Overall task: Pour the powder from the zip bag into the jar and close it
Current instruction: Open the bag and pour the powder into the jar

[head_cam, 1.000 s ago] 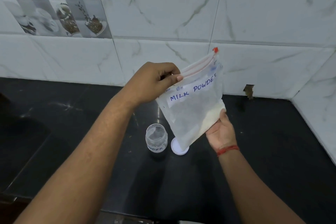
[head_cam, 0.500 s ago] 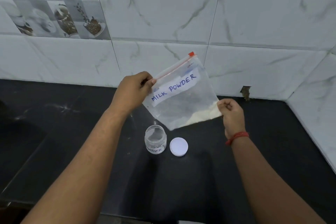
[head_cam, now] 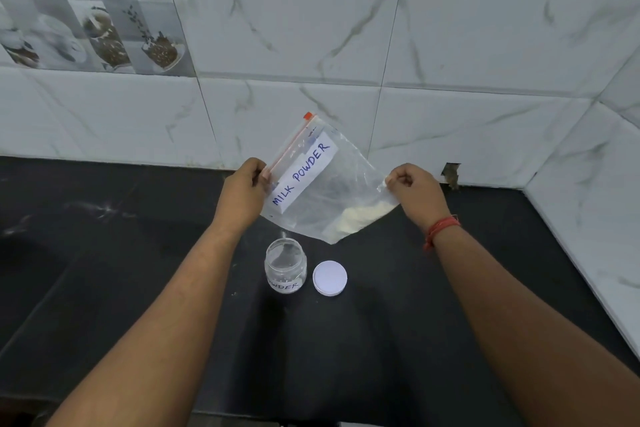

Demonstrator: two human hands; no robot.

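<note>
- The zip bag (head_cam: 325, 191) hangs in the air between the two hands, above the counter (head_cam: 138, 253), tilted so that its red zip edge runs up and away from the left hand toward the wall.
- A white label on the bag reads "MILK POWDER".
- The powder (head_cam: 360, 215) sits as a pale heap in the bag's lower right part, near the right hand.
- The left hand (head_cam: 242, 191) is closed, its thumb and fingers pinching the bag at the lower end of the zip edge.
- The right hand (head_cam: 414, 191) is curled into a loose fist, its fingertips pinching the opposite corner of the bag, which is stretched between the two grips.
- A red thread is tied around the right wrist.
- The jar (head_cam: 285, 265) stands upright and open on the counter just below the bag's lowest corner, apart from both hands; a label on it shows the letters "WDER".
- It looks clear, with little or nothing inside.
- The white lid (head_cam: 330, 278) lies flat on the counter just beside the jar, on its right, not touching it as far as can be seen.
</note>
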